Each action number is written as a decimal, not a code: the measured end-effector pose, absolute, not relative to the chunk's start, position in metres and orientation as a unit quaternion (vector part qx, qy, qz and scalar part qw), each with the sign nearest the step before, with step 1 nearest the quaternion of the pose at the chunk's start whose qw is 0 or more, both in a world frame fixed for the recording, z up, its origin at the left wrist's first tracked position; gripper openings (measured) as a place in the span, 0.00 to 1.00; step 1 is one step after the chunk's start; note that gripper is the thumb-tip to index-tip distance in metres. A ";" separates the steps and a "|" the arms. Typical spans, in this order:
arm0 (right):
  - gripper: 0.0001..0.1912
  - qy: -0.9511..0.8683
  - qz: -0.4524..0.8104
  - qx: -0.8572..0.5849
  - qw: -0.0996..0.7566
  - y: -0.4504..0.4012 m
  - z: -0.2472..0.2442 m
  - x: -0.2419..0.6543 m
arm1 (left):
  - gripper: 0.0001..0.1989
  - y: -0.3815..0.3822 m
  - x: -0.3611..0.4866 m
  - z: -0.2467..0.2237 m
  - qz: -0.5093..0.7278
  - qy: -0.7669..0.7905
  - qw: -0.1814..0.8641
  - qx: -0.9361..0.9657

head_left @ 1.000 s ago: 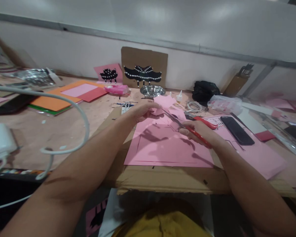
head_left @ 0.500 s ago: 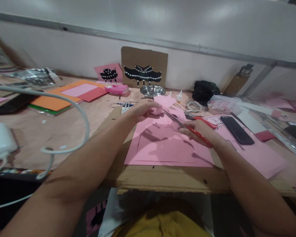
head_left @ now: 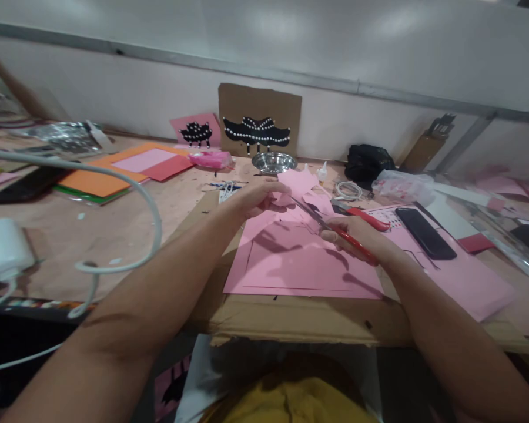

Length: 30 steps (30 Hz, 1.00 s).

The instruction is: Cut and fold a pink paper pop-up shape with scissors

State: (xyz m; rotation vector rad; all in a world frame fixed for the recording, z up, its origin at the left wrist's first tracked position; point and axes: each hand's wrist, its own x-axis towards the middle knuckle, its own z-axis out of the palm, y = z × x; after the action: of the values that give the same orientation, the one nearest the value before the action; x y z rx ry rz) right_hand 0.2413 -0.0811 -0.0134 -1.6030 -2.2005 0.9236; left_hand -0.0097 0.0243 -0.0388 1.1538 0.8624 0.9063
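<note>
My right hand [head_left: 348, 234] covers part of the red-handled scissors [head_left: 311, 214], so how my fingers sit in the loops is hidden. My left hand [head_left: 263, 198] hides one edge of the pink cutout [head_left: 298, 182], and the blade tips blend into it (I cannot tell whether they part). Both my arms [head_left: 127, 317] run out at the lower corners. The left edge crops a white adapter [head_left: 6, 249]; small marks [head_left: 388, 219] beside the phone [head_left: 425, 233] are unreadable.

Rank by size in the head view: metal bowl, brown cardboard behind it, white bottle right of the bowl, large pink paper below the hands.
1. Large pink paper
2. Brown cardboard
3. Metal bowl
4. White bottle
Nearness enlarges the paper.
</note>
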 end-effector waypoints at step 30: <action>0.28 -0.746 0.306 -0.579 0.120 -0.083 -0.013 0.240 | 0.11 0.021 -0.008 -0.036 0.393 0.352 0.674 0.518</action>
State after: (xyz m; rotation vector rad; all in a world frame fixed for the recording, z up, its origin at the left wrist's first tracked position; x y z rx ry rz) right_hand 0.2397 -0.0833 -0.0128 -1.6924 -2.1805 0.8956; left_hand -0.0078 0.0208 -0.0361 1.1650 0.7912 0.8851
